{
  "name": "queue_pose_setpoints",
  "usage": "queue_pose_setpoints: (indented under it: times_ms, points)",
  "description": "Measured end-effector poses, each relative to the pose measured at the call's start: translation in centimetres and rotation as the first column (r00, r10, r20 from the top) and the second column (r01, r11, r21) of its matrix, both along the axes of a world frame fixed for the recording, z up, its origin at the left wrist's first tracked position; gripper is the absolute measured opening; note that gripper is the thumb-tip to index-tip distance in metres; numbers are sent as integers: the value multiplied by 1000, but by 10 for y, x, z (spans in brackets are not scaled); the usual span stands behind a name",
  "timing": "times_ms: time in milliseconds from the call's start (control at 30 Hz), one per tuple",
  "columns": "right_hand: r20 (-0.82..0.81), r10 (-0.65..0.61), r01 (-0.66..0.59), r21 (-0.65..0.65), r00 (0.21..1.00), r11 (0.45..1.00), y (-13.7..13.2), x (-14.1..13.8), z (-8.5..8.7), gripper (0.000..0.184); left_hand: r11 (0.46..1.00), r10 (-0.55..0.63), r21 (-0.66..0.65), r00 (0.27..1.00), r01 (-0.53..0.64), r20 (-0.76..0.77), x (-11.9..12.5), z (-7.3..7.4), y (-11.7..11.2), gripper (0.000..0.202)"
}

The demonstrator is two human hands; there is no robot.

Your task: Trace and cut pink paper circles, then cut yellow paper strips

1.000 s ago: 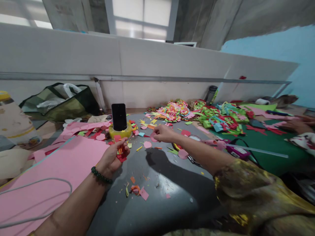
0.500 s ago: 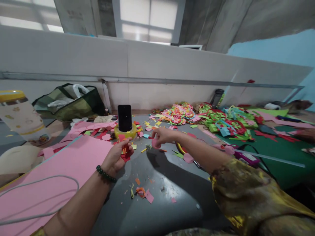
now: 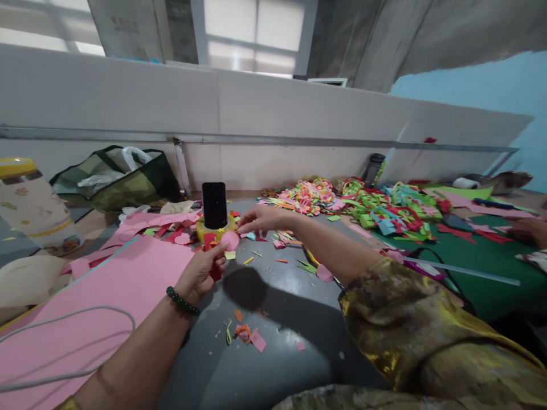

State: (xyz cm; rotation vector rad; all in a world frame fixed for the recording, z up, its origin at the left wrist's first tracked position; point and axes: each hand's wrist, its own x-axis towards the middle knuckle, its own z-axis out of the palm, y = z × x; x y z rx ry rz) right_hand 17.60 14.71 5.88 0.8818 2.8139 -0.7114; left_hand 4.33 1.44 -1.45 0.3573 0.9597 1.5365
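Open near the front, crowded behind

Between the forearms, the grey table (image 3: 294, 370) gives a hand room to pass above low scraps (image 3: 256, 340). A pink circle (image 3: 231, 240) fills the gap between the left hand (image 3: 203, 269) and right hand (image 3: 262, 218). Just behind, an upright phone (image 3: 214, 206) and yellow ring (image 3: 204, 233) block the way; paper heaps (image 3: 393, 208) obstruct the back right.

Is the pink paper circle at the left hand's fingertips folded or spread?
Spread: the pink paper circle shows a round face, no visible fold.
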Motion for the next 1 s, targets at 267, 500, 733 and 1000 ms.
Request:
queue_pose_setpoints:
  times_ms: [267, 500, 733, 1000]
  points:
    - [264, -194, 61, 441, 945, 895, 27, 46, -44, 27, 997, 64, -31, 998, -63, 8, -1, 2, 1, 21]
    - [269, -233, 70, 501, 935, 862, 27, 53, -37, 29, 999, 17, -50, 1000, -17, -16, -1, -7, 4, 20]
    - [191, -249, 109, 545, 949, 832, 19, 54, -51, 39, 995, -52, -90, 998, 49, -29, 3, -9, 2, 18]
    - [-69, -195, 204, 456, 978, 866, -7, 49, -1, 29, 983, -147, -118, 988, 141, -43, 20, -14, -2, 15]
